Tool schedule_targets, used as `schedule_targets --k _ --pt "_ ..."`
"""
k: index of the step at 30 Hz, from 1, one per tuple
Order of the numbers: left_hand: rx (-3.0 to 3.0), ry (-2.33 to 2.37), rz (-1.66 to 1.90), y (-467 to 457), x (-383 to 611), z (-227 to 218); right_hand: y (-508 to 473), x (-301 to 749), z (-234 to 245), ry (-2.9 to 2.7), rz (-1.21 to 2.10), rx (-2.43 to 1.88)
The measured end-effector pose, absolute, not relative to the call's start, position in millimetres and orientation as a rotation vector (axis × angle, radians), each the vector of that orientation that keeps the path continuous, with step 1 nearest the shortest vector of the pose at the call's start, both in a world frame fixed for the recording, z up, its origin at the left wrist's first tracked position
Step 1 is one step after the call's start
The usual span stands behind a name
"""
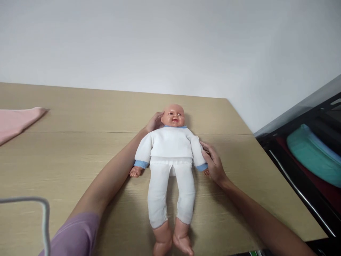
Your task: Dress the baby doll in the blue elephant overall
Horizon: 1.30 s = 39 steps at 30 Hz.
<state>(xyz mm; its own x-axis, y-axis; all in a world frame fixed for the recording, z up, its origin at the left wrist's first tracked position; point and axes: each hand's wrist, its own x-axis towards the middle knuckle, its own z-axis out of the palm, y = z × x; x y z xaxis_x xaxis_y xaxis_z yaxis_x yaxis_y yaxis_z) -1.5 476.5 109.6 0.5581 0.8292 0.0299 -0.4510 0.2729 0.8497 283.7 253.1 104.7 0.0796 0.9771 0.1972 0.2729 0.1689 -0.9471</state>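
A baby doll (pixel 170 156) in a white jumper with blue cuffs and white trousers lies on its back in the middle of the wooden table (pixel 66 156), head toward the wall. My left hand (pixel 154 122) cups the side of the doll's head, fingers curved against it. My right hand (pixel 213 161) rests against the doll's sleeve and wrist on the other side, fingers lightly curled around the arm.
A pink cloth (pixel 16 121) lies at the table's far left. A white cable (pixel 44 213) loops at the near left. To the right of the table stands a dark rack (pixel 306 177) holding teal and red items (pixel 311 153).
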Motion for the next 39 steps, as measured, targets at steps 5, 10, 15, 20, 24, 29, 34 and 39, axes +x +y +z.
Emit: schedule_targets --k 5,10,15,20,24,29,34,39 --pt "0.932 0.477 0.866 474 -1 107 252 282 102 -1.301 0.902 -1.349" --pt "0.918 0.437 0.834 469 -1 107 253 283 100 -1.334 0.881 -1.347" --pt "0.953 0.491 1.023 469 3 109 253 284 99 -1.341 0.888 -1.340" --pt "0.940 0.537 1.032 470 5 111 254 284 99 -1.349 0.873 -1.344" --pt "0.945 0.577 1.027 471 5 110 254 285 98 -1.357 0.871 -1.346" --pt "0.962 0.592 1.048 473 7 111 255 286 95 -1.361 0.861 -1.351" --pt "1.017 0.568 1.025 472 7 113 255 287 93 -1.370 0.854 -1.349" --pt "1.033 0.578 1.014 472 8 113 256 287 92 -1.369 0.846 -1.350"
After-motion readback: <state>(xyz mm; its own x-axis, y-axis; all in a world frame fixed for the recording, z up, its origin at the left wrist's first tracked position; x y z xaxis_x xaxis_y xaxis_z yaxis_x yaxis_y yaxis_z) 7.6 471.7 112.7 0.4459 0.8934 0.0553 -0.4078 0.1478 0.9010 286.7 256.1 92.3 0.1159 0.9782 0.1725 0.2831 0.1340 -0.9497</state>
